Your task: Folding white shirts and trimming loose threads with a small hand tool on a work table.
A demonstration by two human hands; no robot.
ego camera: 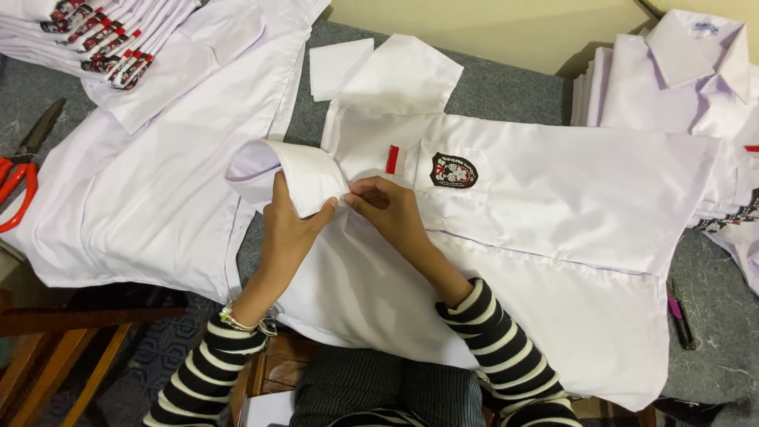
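Note:
A white short-sleeved shirt (553,213) lies spread across the grey work surface, front up, with a dark embroidered badge (454,171) on the chest pocket and a small red-and-white patch (393,160) beside it. My left hand (288,225) grips the standing collar (292,170) from below. My right hand (387,207) pinches the shirt front at the base of the collar, fingertips touching the left hand's. Both forearms wear black-and-white striped sleeves, and a bracelet sits on the left wrist.
Another white shirt (150,182) lies spread at the left. Orange-handled scissors (20,178) rest at the far left edge. Stacks of folded shirts sit at top left (103,35) and top right (680,79). A pen (680,312) lies at the right.

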